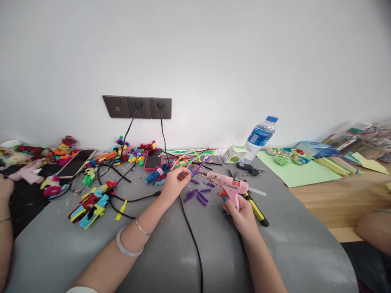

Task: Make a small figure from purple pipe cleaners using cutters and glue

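My right hand (241, 213) is wrapped round the grip of a pink glue gun (227, 183), a clear glue stick (258, 191) poking out of its back end. The gun's nozzle points left, close to the fingertips of my left hand (175, 183). Those fingers are pinched together on a purple pipe cleaner (201, 165); its lower end is hidden by the fingers. Between the two hands, several short folded purple pipe cleaner pieces (200, 197) lie on the grey table (165, 252). Behind them spreads a loose bunch of coloured pipe cleaners (183, 152).
A tilted water bottle (259, 136), a drink carton (234, 154), keys (255, 171) and a yellow-black cutter (258, 209) are on the right. Black cables (191, 228) cross the table. Pipe cleaner figures (91, 205) and phones (77, 162) lie left. Other people's arms (4, 228) show at both sides.
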Tool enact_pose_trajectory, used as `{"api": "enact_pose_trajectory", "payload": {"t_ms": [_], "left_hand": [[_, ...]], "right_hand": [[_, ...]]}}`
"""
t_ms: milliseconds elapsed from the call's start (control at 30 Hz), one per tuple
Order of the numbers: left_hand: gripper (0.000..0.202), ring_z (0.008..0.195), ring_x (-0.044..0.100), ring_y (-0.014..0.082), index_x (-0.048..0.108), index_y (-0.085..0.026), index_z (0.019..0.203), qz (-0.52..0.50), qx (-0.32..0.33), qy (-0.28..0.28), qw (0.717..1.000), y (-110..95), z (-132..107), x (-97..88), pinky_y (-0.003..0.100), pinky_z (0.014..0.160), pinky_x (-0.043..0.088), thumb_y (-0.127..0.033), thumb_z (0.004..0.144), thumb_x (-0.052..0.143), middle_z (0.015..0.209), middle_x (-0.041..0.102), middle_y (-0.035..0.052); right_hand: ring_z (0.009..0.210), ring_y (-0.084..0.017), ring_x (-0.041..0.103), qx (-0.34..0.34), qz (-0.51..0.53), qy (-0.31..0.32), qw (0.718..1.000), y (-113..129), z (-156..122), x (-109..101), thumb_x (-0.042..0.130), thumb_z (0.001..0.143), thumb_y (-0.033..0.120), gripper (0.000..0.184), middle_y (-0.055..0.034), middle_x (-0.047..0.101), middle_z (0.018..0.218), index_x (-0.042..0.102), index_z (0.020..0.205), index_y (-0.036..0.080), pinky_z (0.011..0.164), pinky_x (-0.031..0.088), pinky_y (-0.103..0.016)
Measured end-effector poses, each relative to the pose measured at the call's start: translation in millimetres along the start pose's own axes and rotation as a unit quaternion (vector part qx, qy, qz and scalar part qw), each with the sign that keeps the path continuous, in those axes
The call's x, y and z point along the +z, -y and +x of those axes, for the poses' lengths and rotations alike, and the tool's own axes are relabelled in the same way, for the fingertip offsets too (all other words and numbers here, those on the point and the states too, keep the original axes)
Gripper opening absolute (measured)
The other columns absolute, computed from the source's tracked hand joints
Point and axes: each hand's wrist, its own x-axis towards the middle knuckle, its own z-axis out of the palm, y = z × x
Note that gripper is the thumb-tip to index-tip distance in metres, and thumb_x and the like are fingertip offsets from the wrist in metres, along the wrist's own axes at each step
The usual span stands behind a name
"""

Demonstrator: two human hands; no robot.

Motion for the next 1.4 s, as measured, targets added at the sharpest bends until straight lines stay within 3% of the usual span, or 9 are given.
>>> {"api": "enact_pose_trajectory", "payload": {"t_ms": [533, 833, 1400], "left_hand": [[0.01, 0.063, 0.056, 0.0138, 0.064, -0.017, 0.077, 0.008, 0.012, 0.012, 1.0, -4.9, -1.1, 0.0, 0.023, 0.059, 0.043, -0.027, 0.078, 0.062, 0.071, 0.062, 0.0016], [0.01, 0.063, 0.056, 0.013, 0.063, -0.017, 0.078, 0.024, 0.025, 0.009, 0.999, -3.1, -0.8, 0.0, 0.023, 0.059, 0.043, -0.026, 0.079, 0.06, 0.07, 0.062, 0.0011], [0.009, 0.064, 0.056, 0.0129, 0.065, -0.016, 0.077, 0.037, 0.039, -0.002, 0.999, -2.6, -0.6, -1.4, 0.023, 0.058, 0.044, -0.023, 0.079, 0.06, 0.072, 0.064, 0.0015]], "right_hand": [[0.051, -0.012, 0.037, 0.001, -0.061, -0.016, 0.998, -3.5, -3.4, 3.2, 0.058, 0.078, 0.04, 0.024, 0.0029, 0.044, 0.054, 0.051, 0.065, 0.02, 0.049, 0.029, -0.025], [0.048, -0.01, 0.032, -0.016, -0.092, -0.037, 0.995, -0.9, -4.3, 6.9, 0.058, 0.076, 0.041, 0.031, 0.0046, 0.038, 0.05, 0.042, 0.057, 0.022, 0.046, 0.026, -0.023], [0.049, -0.01, 0.031, -0.036, -0.131, -0.04, 0.99, -6.5, -3.8, 6.9, 0.054, 0.077, 0.041, 0.03, 0.0052, 0.036, 0.052, 0.043, 0.058, 0.022, 0.046, 0.025, -0.024]]}}
